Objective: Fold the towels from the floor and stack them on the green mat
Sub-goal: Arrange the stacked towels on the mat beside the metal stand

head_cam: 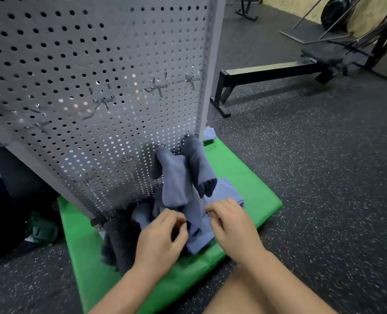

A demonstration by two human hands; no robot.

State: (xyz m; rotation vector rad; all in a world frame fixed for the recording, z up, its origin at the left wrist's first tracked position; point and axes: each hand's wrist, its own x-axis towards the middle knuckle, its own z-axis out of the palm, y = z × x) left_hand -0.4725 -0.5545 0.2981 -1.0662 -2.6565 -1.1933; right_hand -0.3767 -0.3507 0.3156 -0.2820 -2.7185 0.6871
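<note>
A: See the bright green rectangular mat [251,184]?

B: Yes. Lies flat on the speckled black rubber floor [312,155], beneath a tall grey perforated metal panel [97,71] studded with wire hooks.

A: And towels?

B: Draped from low hooks on the panel, a slate-blue cloth towel [176,184] and, just right of it and touching, a darker grey-blue cloth towel [198,162]. Behind and below them, flat on the mat, a folded light blue towel [225,189]. At the panel's foot on the left, spilling over the mat, a charcoal fuzzy towel [117,243].

A: Left hand [163,236]?

B: Curled narrow, thumb against forefinger, pinching the lower end of the slate-blue cloth towel.

A: Right hand [231,223]?

B: Just beside the left, knuckles up, fingers bent down onto the blue cloth. Cannot tell whether gripping or merely touching.

A: Anything farther off?

B: A black-framed flat weight bench [267,73], standing on the floor behind the panel, well apart from the mat. Nearer, at the bottom edge, a bare knee [256,295], just below the right forearm.
</note>
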